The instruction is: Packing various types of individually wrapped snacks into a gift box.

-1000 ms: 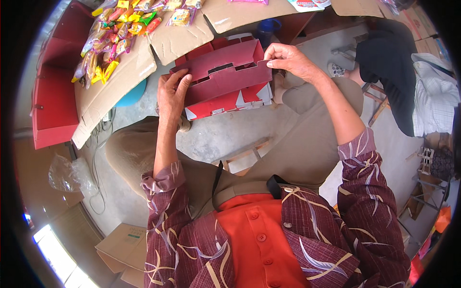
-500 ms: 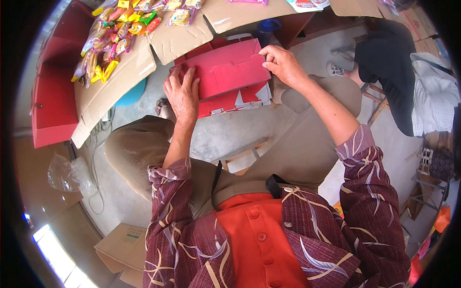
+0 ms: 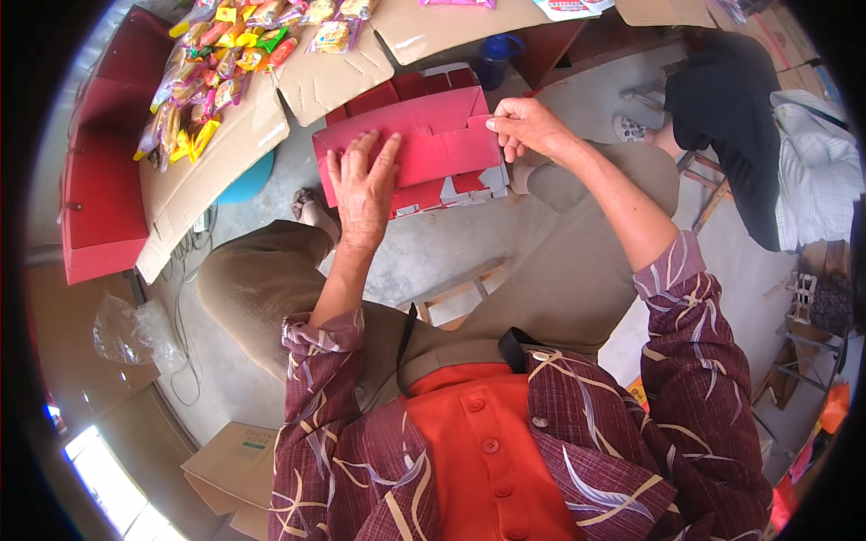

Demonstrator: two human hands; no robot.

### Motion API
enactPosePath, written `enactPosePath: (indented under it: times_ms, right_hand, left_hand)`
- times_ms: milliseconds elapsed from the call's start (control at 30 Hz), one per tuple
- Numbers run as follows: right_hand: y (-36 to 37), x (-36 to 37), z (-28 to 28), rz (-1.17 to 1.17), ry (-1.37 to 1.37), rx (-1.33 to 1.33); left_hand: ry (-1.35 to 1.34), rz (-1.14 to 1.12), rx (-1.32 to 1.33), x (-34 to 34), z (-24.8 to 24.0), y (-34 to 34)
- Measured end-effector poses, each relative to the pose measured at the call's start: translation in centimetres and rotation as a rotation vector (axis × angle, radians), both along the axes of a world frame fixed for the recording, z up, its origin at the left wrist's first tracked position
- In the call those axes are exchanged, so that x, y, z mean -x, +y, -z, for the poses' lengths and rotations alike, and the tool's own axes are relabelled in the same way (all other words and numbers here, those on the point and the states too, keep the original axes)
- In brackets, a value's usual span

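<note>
A red cardboard box with slotted flaps lies in front of me, its broad face turned up. My left hand rests on the left part of that face, fingers stretched out and slightly apart. At the box's right end, my right hand pinches a corner of the cardboard between thumb and fingers. Under the box are more red cardboard pieces with white torn-looking edges. Behind it, further red cardboard shows in part.
A cardboard-covered surface at the far side bears many wrapped snacks. A red open box stands at the left. A dark blue container is behind the boxes. Another person's dark-clothed leg is at the right.
My left hand has moved from the box's left edge rightward onto its face. The box's face has tilted a little, and my right hand has lowered slightly at the corner.
</note>
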State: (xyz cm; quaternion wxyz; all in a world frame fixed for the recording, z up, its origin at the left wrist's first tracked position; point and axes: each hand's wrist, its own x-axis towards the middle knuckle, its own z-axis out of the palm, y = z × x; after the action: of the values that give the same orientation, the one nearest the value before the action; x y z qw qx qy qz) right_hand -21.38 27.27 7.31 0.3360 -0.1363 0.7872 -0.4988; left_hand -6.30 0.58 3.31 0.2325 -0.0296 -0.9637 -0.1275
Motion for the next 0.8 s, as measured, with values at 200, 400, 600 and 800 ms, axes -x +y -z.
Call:
enactPosePath:
  times_ms: [200, 400, 600, 800]
  right_hand:
    - [-0.8, 0.4, 0.9, 0.054, 0.667, -0.13]
    - [-4.2, 1.6, 3.1, 0.025, 0.927, -0.087]
    - [-6.7, 3.4, 4.3, 0.011, 0.607, -0.177]
    - [-7.3, 3.2, 5.0, 0.038, 0.531, -0.155]
  left_hand:
    - [-0.037, 0.093, -0.023, -0.6, -0.2, 1.4]
    - [-0.061, 0.079, 0.008, -0.8, -0.1, 2.1]
    - [-0.071, 0.065, 0.031, -0.7, -0.4, 3.0]
    - [-0.056, 0.043, 0.041, -0.3, -0.2, 2.6]
